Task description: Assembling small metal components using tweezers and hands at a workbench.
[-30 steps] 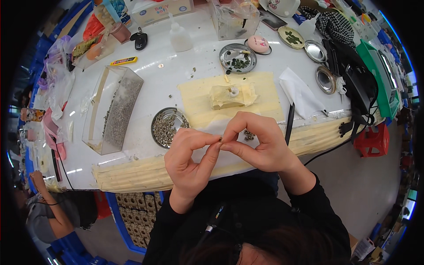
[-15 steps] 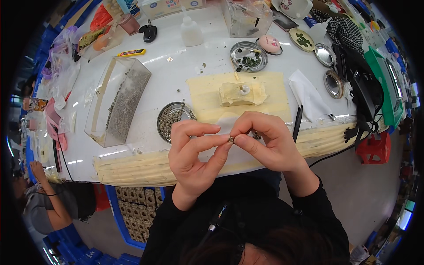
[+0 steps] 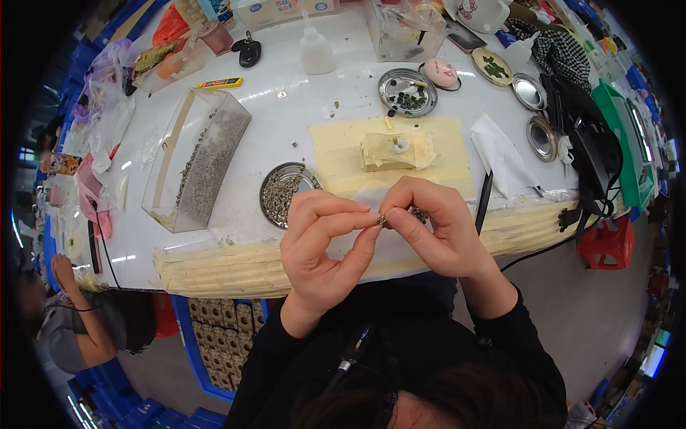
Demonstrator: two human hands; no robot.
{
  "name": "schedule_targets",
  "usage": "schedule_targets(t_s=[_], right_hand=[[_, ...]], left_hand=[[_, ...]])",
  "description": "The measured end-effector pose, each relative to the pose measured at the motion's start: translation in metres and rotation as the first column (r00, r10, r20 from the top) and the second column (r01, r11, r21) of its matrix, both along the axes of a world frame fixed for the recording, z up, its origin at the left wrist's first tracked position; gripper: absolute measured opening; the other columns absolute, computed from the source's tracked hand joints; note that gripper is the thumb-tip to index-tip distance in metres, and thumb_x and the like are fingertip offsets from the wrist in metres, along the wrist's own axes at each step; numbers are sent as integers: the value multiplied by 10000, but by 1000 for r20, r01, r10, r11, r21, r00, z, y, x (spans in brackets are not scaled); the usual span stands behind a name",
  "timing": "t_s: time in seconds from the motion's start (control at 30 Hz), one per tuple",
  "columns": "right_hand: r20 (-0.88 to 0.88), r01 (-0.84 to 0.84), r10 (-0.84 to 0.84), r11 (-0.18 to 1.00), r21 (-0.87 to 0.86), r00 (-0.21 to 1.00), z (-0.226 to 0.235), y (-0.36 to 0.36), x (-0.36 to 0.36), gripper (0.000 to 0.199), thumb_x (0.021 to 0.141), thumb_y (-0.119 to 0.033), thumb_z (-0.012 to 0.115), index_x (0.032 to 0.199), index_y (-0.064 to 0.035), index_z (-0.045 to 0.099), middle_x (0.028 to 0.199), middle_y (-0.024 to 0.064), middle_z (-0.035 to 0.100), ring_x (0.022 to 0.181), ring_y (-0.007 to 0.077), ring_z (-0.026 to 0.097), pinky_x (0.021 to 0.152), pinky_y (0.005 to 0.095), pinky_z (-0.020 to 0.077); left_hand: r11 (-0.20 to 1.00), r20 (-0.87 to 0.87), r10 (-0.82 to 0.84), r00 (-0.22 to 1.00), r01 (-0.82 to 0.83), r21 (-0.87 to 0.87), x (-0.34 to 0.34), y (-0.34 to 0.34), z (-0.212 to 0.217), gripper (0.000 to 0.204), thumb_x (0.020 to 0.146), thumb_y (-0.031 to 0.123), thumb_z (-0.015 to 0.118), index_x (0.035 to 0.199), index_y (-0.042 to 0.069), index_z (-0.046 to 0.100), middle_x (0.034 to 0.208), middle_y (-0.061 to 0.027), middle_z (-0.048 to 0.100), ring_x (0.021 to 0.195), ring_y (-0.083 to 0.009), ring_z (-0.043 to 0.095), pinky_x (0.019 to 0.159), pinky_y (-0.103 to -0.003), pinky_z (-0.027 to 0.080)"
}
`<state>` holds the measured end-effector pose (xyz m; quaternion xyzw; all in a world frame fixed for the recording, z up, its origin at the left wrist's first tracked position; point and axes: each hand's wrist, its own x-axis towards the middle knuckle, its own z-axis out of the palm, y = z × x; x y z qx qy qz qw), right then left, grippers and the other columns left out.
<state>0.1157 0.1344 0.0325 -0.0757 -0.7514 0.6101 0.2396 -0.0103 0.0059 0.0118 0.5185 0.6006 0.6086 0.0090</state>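
Observation:
A tiny brownish metallic piece (image 3: 383, 221) is pinched between my two hands above the near edge of the table. My left hand (image 3: 325, 250) grips it with thumb and fingertips from the left. From the right, the thumb and forefinger of my right hand (image 3: 429, 227) close on the same piece. Its exact kind is too small to make out. Just behind my left hand lies a round metal dish (image 3: 264, 204) of small grey-brown pieces. More small dark pieces (image 3: 419, 214) show partly behind my right hand, over a white sheet.
A tape-covered block (image 3: 393, 151) sits on yellow taped paper. Left stands a clear bin (image 3: 161, 175) of small grains. Farther back are a metal dish with dark green bits (image 3: 409, 100) and a white squeeze bottle (image 3: 316, 53). At right are a white cloth (image 3: 500, 157) and a black tool (image 3: 484, 204).
The view has shifted slightly, so the table's things sit a little to the right. Both hands still pinch the small piece, its position between the fingertips barely altered.

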Motion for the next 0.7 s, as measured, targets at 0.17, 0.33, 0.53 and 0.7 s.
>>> schedule_targets(t_s=[0.17,0.33,0.53,0.7], right_hand=[[-28,-10,10,1000,4,1000,-3,-1,0,86,894,-59,582,872,24,591,764,77,603,687,163,570,644,272,458],[-7,-19,20,1000,22,1000,-1,-1,0,91,896,-66,580,869,20,590,760,82,602,684,171,572,646,276,460],[-32,0,1,1000,8,999,-3,-2,0,91,897,-69,576,867,16,591,767,89,609,693,185,586,646,282,464],[-24,18,-17,998,62,1000,-1,-2,0,80,888,-61,577,863,14,593,760,92,601,690,203,583,642,289,463]], left_hand=[[1000,-6,5,1000,-5,18,1,0,0,195,672,-5,748,849,58,700,875,-50,654,806,-214,552,731,-308,417],[1000,-2,2,1000,-2,19,1,1,0,200,664,-12,747,845,56,698,872,-51,656,801,-215,553,728,-308,419],[1000,-29,7,1000,-6,24,1,0,0,206,662,-16,747,847,60,701,870,-46,657,802,-216,554,723,-308,422],[999,-55,43,998,-41,28,2,0,-1,208,659,-8,758,849,59,703,869,-41,658,806,-215,555,722,-308,425]])
